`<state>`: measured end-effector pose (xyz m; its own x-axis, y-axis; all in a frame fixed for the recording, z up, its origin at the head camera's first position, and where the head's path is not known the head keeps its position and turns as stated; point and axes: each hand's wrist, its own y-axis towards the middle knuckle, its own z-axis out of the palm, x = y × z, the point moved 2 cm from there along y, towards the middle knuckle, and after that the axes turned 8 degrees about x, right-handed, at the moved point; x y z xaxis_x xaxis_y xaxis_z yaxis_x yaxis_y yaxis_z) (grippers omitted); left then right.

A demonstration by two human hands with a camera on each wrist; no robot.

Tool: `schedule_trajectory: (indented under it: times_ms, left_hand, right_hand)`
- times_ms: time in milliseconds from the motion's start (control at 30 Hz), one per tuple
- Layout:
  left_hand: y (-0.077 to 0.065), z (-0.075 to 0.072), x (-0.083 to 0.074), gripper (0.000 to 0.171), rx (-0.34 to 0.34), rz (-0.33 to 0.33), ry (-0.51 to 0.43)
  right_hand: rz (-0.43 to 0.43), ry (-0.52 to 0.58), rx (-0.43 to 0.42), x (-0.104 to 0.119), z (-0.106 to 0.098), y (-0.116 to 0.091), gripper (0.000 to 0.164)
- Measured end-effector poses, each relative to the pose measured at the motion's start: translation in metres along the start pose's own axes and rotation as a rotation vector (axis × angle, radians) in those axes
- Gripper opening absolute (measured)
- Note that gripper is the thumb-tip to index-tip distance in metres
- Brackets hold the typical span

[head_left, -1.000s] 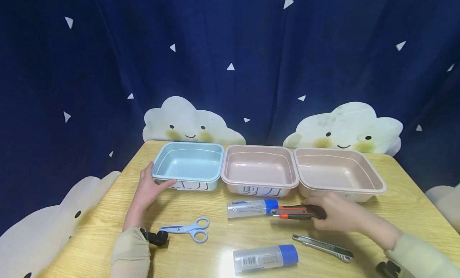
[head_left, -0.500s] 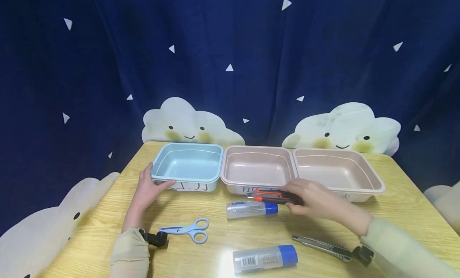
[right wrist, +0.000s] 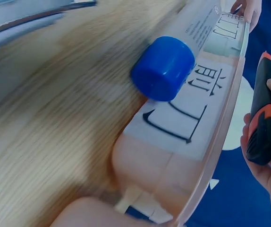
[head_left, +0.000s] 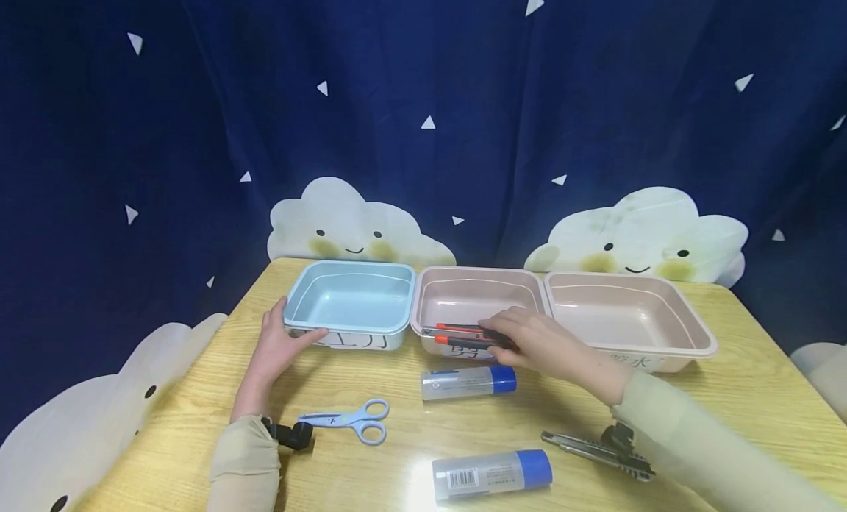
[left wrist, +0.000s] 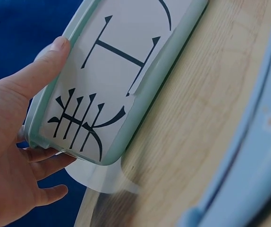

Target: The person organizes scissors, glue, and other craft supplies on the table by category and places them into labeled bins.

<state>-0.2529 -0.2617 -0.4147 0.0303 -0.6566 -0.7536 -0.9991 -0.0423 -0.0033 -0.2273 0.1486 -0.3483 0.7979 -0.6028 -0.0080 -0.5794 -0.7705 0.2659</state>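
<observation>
My left hand (head_left: 278,346) grips the left end of a light blue bin (head_left: 370,328), thumb over the front rim and fingers round the side. In the left wrist view the thumb (left wrist: 55,52) lies on the rim above a label with black characters. My right hand (head_left: 539,343) holds a black and orange utility knife (head_left: 456,341) by its rear part. It points left, in front of the middle pink bin (head_left: 456,299) at rim height. In the right wrist view the knife (right wrist: 264,113) lies between thumb and fingers beyond the bin's rim.
A second pink bin (head_left: 622,313) ends the row on the right. Blue scissors (head_left: 351,418), two clear bottles with blue caps, one nearer the bins (head_left: 459,384) and a nearer-edge bottle (head_left: 486,475), lie on the table. A grey utility knife (head_left: 576,446) lies partly under the right forearm.
My right hand has carried the utility knife left and upward, from in front of the right bin to the middle bin's front rim. The left hand stays on the blue bin.
</observation>
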Motion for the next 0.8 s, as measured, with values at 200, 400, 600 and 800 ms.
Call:
schedule_trajectory:
  times_ms: [200,400,600,800]
  left_hand:
    - [0.0,0.001,-0.003,0.114,0.003,0.006,-0.006]
    - [-0.001,-0.001,0.0,0.114,0.003,0.006,-0.008]
    - [-0.002,-0.002,0.0,0.113,0.002,0.003,-0.01]
    - [-0.001,0.0,0.001,0.113,0.003,0.009,-0.019]
  right_hand:
    - [-0.002,-0.039,-0.02,0.003,0.007,0.022,0.035]
    - [0.04,-0.023,0.004,0.007,0.015,0.039,0.035]
    - [0.084,0.04,0.014,0.011,0.018,0.058,0.036]
    - [0.104,0.079,-0.016,0.011,0.025,0.074,0.029]
